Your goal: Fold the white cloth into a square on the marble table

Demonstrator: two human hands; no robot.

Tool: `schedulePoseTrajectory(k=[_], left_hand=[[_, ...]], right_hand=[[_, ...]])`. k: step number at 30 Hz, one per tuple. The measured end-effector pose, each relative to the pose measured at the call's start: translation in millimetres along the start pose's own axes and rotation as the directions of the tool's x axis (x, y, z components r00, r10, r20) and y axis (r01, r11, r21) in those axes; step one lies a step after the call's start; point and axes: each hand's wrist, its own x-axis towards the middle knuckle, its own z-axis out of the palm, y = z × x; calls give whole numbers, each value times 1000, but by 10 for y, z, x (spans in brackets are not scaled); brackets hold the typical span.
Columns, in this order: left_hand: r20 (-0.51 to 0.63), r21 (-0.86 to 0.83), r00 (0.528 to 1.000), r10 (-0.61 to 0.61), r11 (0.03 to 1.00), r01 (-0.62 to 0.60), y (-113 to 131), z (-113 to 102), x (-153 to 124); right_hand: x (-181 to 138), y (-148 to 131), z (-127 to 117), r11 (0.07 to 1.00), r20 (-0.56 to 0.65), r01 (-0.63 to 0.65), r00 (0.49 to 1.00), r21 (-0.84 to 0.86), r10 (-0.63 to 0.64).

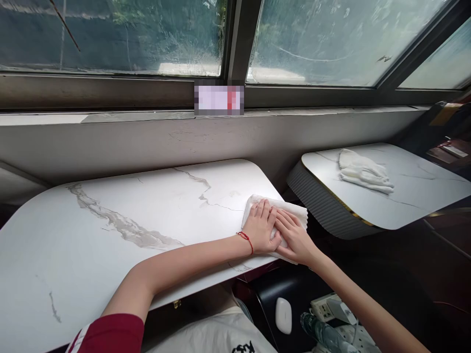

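Note:
A folded white cloth [299, 212] lies at the right end of a white marble-patterned tabletop [162, 201], and part of it reaches past the table's edge. Flat on top of it rests my left hand [260, 228], fingers stretched forward, with a red string bracelet at the wrist. My right hand [296, 238] presses on the same cloth from the right, its fingers extended and touching the left hand. Neither hand has its fingers wrapped round the cloth. Both palms are hidden.
To the right stands a second marble-patterned table [397, 206] with another crumpled white cloth [364, 171]. Below my hands are a white rounded case [283, 315], a clear bottle [326, 333] and a power strip [323, 309]. A windowsill [147, 116] runs behind the tables.

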Motion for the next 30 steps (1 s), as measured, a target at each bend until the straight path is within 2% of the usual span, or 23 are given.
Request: schedulePoseTrajectory(k=[7,14,24,30], left_hand=[[22,-31,1000,13,999,-13,-29,31,229],[-3,-29,1000,30,999,-30,-199,56,484],[-66,-5,998,8,1000,-8,-670,88,822],[-59,-2,995,-77,997,77,-1007,-1,968]], right_hand=[[9,204,-36,1000,29,-22,999,-12,23],[124,436,32,994,72,-107,992,5,106],[587,759,216,992,60,-126,990,30,124],[975,980,419,995,64,-91,994,31,89]])
